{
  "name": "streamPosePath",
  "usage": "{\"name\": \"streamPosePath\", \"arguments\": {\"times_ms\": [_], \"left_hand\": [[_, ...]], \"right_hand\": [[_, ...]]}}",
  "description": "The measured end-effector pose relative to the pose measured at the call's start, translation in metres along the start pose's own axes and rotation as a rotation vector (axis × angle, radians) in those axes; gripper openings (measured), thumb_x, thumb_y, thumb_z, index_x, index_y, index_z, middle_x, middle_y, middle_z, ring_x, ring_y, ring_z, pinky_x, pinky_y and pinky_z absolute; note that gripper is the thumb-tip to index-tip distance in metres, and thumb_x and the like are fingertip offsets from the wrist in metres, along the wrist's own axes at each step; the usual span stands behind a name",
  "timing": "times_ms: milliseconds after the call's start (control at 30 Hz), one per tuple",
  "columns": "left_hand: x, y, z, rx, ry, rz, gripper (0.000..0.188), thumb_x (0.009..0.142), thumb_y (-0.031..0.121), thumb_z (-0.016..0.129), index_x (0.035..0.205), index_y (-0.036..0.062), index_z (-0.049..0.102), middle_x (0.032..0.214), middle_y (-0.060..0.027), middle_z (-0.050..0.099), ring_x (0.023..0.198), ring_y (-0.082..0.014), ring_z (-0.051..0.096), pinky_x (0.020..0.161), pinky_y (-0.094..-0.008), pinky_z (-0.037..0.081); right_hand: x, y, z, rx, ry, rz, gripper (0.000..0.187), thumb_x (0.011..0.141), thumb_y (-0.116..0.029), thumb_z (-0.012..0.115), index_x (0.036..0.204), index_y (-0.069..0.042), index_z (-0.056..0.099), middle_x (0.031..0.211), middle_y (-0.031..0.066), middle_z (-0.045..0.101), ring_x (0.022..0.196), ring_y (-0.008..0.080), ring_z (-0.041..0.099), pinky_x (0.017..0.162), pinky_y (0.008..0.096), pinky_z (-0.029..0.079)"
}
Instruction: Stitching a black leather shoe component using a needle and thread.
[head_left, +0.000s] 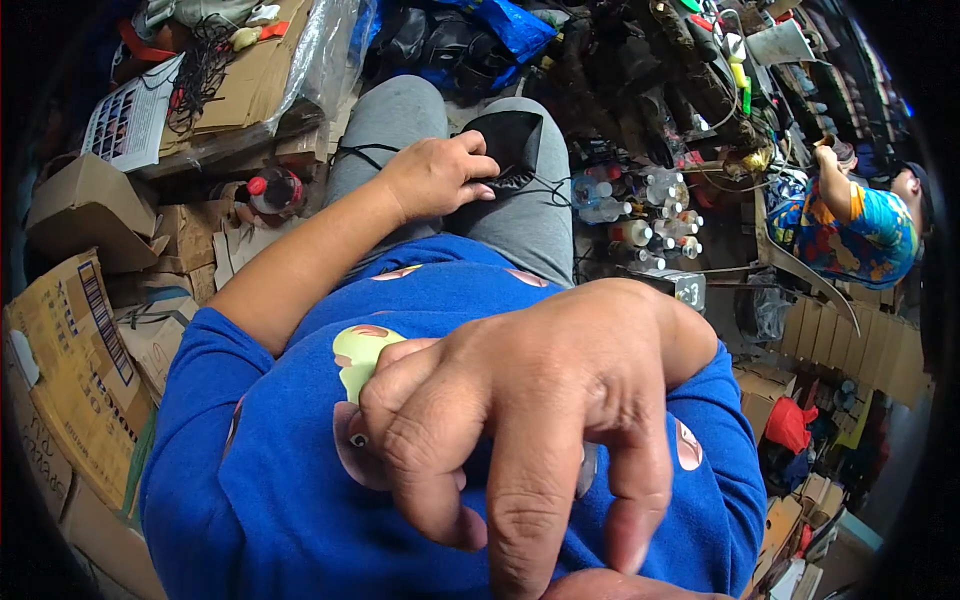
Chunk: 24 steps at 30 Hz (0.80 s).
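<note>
My left hand rests over my lap, its bent fingers on the edge of a black piece of fabric. Thin black cords trail from this piece across both thighs of my grey trousers. What the fingers grip under the edge is partly hidden. Large and near, my right hand is raised in front of my blue patterned shirt. Its fingers are bent and spread, pointing toward the lower edge of the picture, and I see nothing held between them.
Cardboard boxes crowd the left, beside a dark bottle with a red cap. Several small bottles stand right of my knee. A blue bag lies ahead. Another person in a colourful shirt is at far right.
</note>
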<state>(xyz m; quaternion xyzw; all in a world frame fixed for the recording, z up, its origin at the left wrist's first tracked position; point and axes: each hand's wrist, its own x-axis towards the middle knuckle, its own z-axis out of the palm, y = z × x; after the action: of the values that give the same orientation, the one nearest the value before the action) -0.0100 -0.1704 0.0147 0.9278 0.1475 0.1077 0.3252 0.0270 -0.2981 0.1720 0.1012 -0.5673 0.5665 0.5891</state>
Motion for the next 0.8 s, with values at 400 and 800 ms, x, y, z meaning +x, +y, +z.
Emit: {"name": "streamPosePath", "arguments": {"times_ms": [400,800], "left_hand": [[0.006,-0.007,0.005,-0.07,0.012,0.103,0.022,0.075,0.013,0.069,0.097,0.0096,0.067,0.091,-0.0094,0.061,0.08,-0.0274,0.061,0.072,-0.0355,0.049],[0.004,-0.005,0.002,-0.06,0.025,0.014,0.022,0.075,0.018,0.07,0.095,0.0094,0.067,0.088,-0.01,0.061,0.081,-0.0289,0.061,0.073,-0.0375,0.049]], "right_hand": [[0.009,-0.029,-0.017,0.124,-0.315,0.161,0.032,0.072,-0.027,0.075,0.093,-0.004,0.068,0.085,0.0067,0.061,0.077,0.022,0.057,0.067,0.032,0.042],[0.0,-0.048,-0.035,-0.003,-0.264,0.175,0.028,0.074,-0.035,0.069,0.089,-0.012,0.07,0.088,0.0037,0.057,0.077,0.0219,0.052,0.071,0.0333,0.039]]}}
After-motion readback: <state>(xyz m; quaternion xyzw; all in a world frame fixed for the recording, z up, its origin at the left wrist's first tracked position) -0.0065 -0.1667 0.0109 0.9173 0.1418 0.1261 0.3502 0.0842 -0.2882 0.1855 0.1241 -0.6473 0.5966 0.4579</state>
